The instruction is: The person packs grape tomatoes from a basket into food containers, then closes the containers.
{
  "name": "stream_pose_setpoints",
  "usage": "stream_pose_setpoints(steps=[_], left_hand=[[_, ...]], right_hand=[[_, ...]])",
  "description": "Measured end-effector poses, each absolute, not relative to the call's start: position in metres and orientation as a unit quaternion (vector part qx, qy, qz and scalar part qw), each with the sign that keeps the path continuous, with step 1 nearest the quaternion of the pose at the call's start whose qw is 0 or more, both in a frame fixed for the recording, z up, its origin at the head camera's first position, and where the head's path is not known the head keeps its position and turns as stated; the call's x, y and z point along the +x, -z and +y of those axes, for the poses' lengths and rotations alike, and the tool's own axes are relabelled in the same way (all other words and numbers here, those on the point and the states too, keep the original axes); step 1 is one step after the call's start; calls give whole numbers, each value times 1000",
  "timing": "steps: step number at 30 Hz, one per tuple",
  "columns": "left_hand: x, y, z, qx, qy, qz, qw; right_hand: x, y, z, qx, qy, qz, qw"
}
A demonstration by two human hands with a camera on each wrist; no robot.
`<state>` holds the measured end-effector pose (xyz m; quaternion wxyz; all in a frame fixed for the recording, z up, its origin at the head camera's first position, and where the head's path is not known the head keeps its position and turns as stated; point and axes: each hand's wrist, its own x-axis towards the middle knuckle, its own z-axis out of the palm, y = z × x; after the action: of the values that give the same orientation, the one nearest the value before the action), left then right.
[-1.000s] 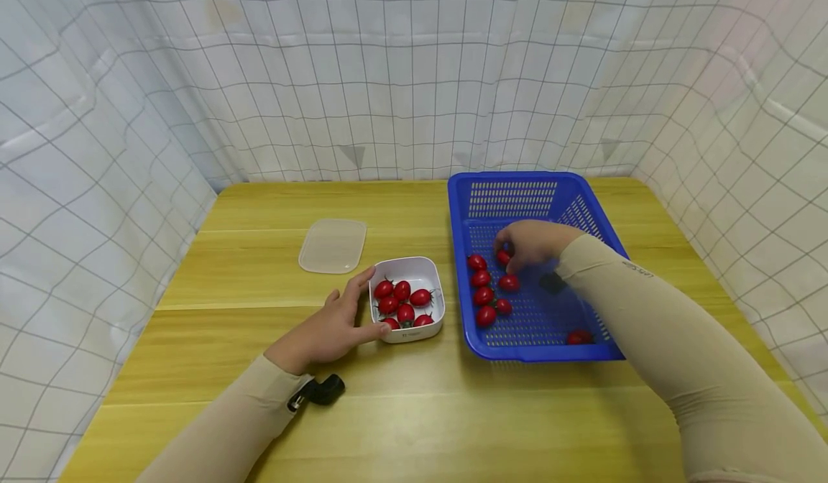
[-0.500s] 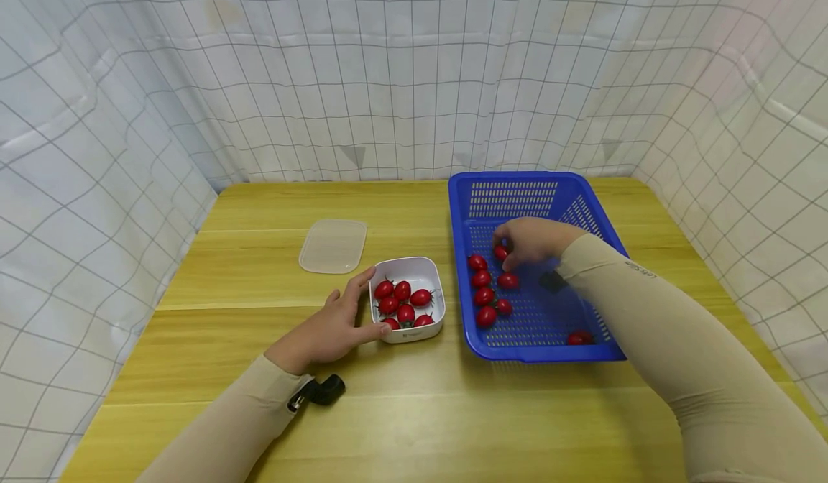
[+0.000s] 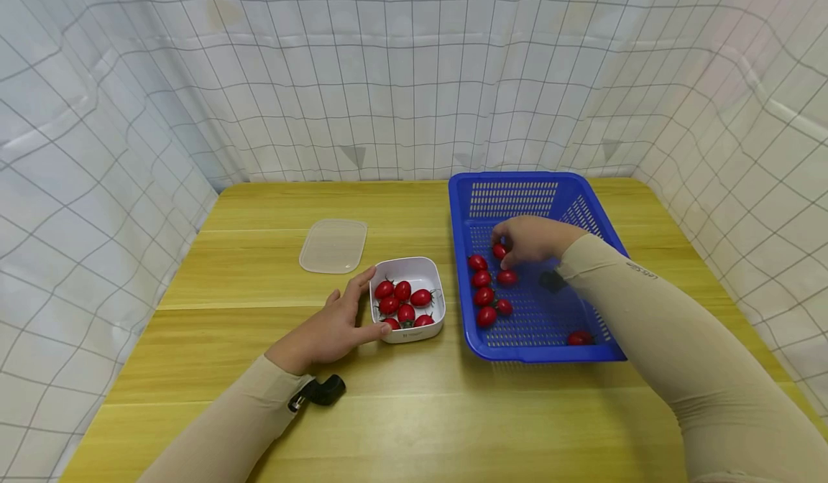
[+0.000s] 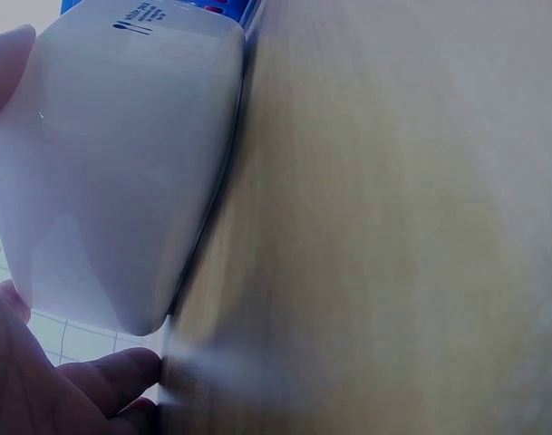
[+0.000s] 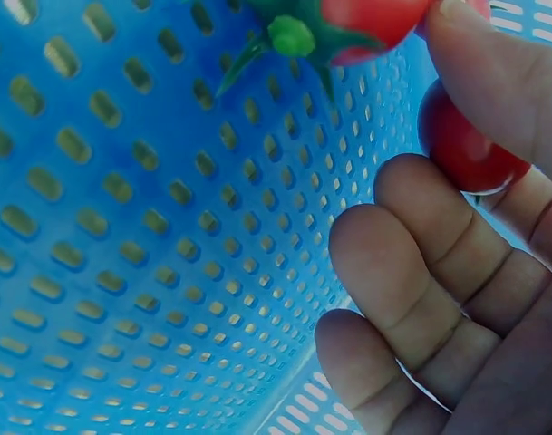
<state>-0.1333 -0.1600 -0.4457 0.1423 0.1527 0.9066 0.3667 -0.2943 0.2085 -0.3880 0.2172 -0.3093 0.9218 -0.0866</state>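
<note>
The right hand (image 3: 533, 238) reaches down into the blue plastic basket (image 3: 456, 253) on the right, its thumb and forefinger pinching a cherry tomato (image 3: 500, 251); the right wrist view shows the other fingers lightly bent, side by side. Just nearer lies another loose tomato (image 3: 507, 277), and more line the basket's left side. A further red patch of tomato (image 3: 580, 338) shows at the near right corner.

The left hand (image 3: 330, 332) has thumb and forefinger spread, touching the left side of a square white container (image 3: 423, 335) in the middle of the wooden table (image 3: 401, 418). Seven cherry tomatoes (image 3: 402, 291) with green stems lie inside it. A translucent lid (image 3: 333, 246) rests flat on the table, far and left of the container. White grid-patterned cloth (image 3: 414, 73) hangs behind.
</note>
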Motion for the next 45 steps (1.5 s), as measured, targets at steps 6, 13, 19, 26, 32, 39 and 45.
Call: stream_pose_setpoints(steps=[6,13,19,26,32,39,45], left_hand=[[-133,445,-160,148,-366,907,145],[-133,446,-162,145,-360,909,148],[-133,447,-162,144,-361,909,153],[-134,448,-163,146,-360,909,151],[-134,447,-164,145,-361,909,153],[-134,447,-164,142,-357,910,156],[-134,446,-163,140,-354,911,158]], right_hand=[[-295,387,207,-311,90,921,218],[-294,382,205,-298,95,922,228],[-294,380,204,-289,99,923,235],[-293,373,202,-289,101,923,234],[-293,369,203,-294,114,922,224],[-291,355,203,-304,168,914,209],[-294,340,204,-300,208,911,190]])
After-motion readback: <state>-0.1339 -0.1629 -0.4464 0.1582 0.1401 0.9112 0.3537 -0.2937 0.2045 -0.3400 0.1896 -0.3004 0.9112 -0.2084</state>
